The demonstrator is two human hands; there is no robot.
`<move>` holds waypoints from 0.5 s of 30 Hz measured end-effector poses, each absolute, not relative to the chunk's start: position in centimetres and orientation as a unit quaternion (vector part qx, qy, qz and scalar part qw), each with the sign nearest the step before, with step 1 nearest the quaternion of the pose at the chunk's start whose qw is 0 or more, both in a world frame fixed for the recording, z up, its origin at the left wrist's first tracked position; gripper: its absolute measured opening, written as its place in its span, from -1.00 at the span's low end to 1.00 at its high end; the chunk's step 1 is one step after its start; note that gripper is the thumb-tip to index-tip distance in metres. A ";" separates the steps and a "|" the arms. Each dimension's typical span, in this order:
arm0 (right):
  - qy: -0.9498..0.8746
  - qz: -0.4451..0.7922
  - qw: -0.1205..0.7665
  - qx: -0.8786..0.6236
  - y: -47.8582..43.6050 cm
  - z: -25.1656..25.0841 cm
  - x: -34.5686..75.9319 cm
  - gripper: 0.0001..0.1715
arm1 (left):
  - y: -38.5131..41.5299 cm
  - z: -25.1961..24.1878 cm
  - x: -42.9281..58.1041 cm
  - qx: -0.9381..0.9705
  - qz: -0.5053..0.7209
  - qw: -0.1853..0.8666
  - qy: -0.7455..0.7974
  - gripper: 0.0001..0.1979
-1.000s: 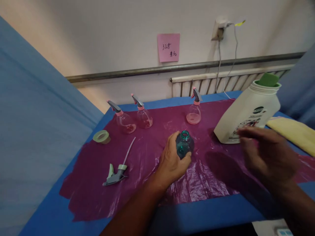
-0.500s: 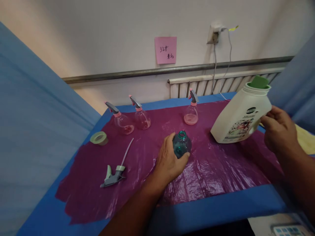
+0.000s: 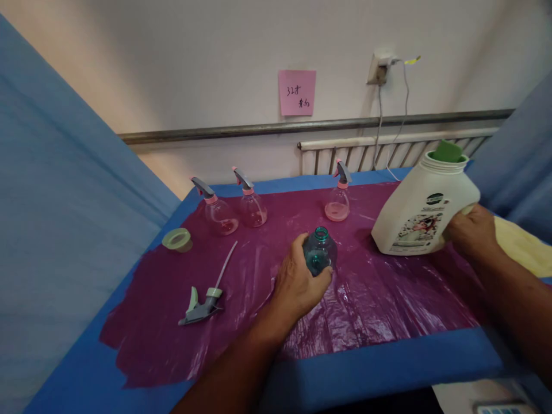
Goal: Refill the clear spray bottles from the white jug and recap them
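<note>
My left hand [image 3: 299,277] is wrapped around a small teal see-through bottle [image 3: 319,252] whose threaded neck is uncovered. On the right, my right hand [image 3: 471,230] grips the handle of a large cream jug [image 3: 420,215], its fingers partly hidden behind it. The jug has no cap, shows a green spout in its mouth and leans to the right. A grey and pale-green spray head [image 3: 202,309] with a thin tube lies to the left of my left hand. The cream jug's mouth stands higher than the teal bottle and apart from it.
Three clear spray bottles with pink collars stand toward the back: one [image 3: 222,217], another [image 3: 254,210] and a third [image 3: 337,206], each with pink liquid. A pale-green cap [image 3: 177,239] sits at left. Purple plastic sheet [image 3: 146,322] covers the blue table. A yellow cloth [image 3: 521,244] lies right.
My right hand has closed more firmly around the jug's handle, and the jug's lean has shifted slightly. The left hand still holds the teal bottle in the same place. The view has shifted slightly.
</note>
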State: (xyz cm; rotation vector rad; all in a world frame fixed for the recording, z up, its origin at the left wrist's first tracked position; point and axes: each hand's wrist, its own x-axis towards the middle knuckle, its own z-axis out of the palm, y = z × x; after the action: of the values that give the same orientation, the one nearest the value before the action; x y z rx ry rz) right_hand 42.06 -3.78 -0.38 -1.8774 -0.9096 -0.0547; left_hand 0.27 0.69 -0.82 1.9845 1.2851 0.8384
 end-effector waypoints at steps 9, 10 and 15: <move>-0.370 -0.016 0.487 -0.791 -4.7 5.0 40.3 -0.57 | 0.8 -1.1 0.3 0.757 0.322 0.319 0.470 -0.15; -0.380 -0.021 0.471 -0.796 -4.8 5.6 40.2 -0.56 | 0.7 -1.1 0.3 0.758 0.320 0.320 0.470 -0.15; -0.403 -0.020 0.416 -0.815 -5.0 8.7 38.7 -0.54 | 0.6 -1.0 0.3 0.764 0.327 0.317 0.458 -0.14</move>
State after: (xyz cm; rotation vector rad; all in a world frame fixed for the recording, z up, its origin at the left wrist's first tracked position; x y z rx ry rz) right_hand 38.68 -4.97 8.71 -2.0455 -1.0116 -0.0510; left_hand 0.32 0.59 -1.03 2.0113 1.2045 0.8596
